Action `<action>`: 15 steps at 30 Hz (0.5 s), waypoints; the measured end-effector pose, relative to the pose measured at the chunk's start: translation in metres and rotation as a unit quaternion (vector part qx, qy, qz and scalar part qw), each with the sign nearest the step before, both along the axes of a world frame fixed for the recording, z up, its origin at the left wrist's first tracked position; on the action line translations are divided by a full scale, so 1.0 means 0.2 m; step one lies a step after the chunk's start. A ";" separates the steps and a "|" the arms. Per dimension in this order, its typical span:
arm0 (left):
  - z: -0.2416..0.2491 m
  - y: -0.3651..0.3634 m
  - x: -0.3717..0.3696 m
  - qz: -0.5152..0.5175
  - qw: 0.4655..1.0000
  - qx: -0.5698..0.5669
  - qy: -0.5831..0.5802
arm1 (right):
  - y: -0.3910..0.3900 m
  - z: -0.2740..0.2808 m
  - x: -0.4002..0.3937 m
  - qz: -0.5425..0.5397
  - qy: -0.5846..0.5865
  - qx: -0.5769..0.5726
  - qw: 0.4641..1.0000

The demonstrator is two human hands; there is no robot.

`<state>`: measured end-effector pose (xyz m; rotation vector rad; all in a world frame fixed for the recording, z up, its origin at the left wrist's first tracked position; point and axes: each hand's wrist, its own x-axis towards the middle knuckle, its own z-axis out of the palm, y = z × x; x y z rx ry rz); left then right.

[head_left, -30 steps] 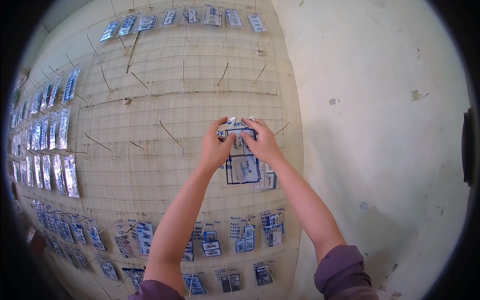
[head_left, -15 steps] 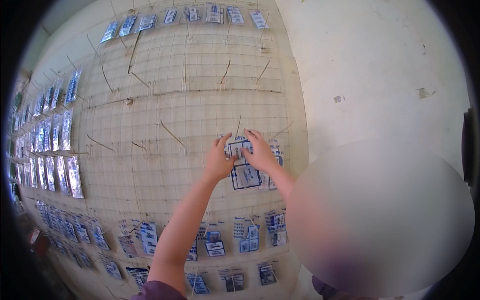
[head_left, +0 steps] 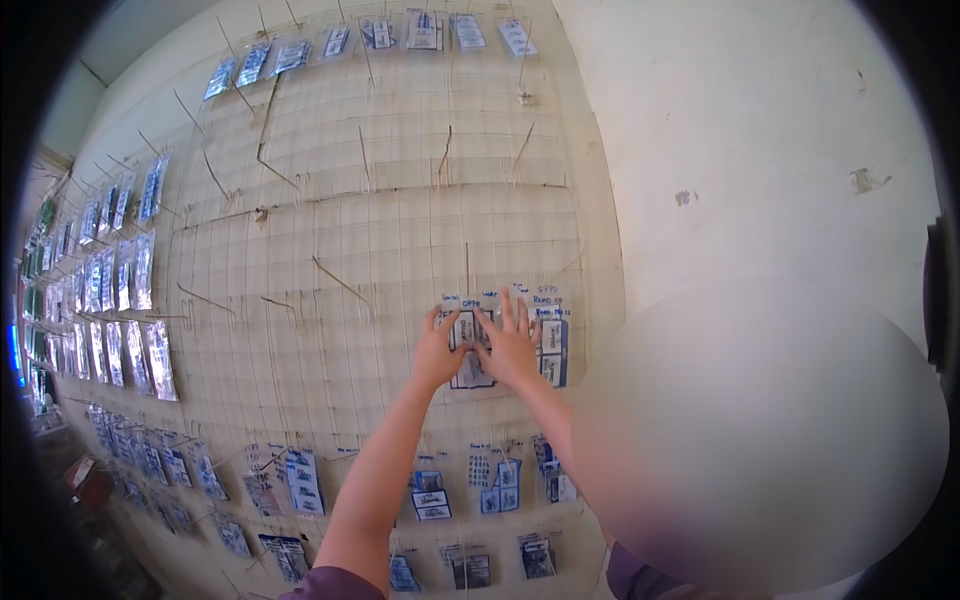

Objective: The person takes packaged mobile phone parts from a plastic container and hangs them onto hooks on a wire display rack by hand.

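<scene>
A clear plastic packet [head_left: 472,376] with blue-edged printed labels and blue handwriting along its top hangs against the wire grid at a hook [head_left: 467,265]. My left hand [head_left: 438,350] grips its left side, thumb toward the middle and fingertips near the top edge. On the other side my right hand [head_left: 508,350] has its thumb on the packet, close to the left thumb, with its fingers reaching upward over the handwriting. Part of the labels lies hidden under both hands. Just right of my right hand hangs a similar packet [head_left: 552,352].
Wire grid [head_left: 330,230] covers the wall, with long hooks [head_left: 340,280] sticking out. Packets hang in rows at the top [head_left: 424,32], at the left [head_left: 150,260] and below [head_left: 500,485]. A plain wall [head_left: 740,120] is to the right. A blurred oval [head_left: 760,430] hides the lower right.
Both hands and the packet sit slightly lower in view. My right fingers have spread and stretched upward over the top of the packet. More of the neighbouring packet shows.
</scene>
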<state>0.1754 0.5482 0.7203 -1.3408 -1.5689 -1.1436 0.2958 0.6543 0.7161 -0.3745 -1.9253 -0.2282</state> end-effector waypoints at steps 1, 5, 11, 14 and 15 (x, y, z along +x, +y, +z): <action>-0.01 0.00 -0.01 0.007 1.000 0.004 0.009 | 0.01 -0.02 -0.01 0.010 0.017 0.008 1.000; -0.10 -0.06 0.05 0.050 0.997 0.032 0.041 | 0.00 -0.11 0.01 0.036 0.045 0.020 0.998; -0.24 -0.33 0.26 0.014 1.000 0.009 0.020 | -0.30 -0.27 0.17 0.059 0.098 0.013 0.993; -0.36 -0.61 0.39 -0.044 0.999 0.001 0.004 | -0.55 -0.40 0.28 0.097 0.114 -0.007 0.989; -0.40 -0.72 0.41 -0.043 0.999 -0.006 -0.009 | -0.68 -0.45 0.33 0.108 0.136 -0.019 0.985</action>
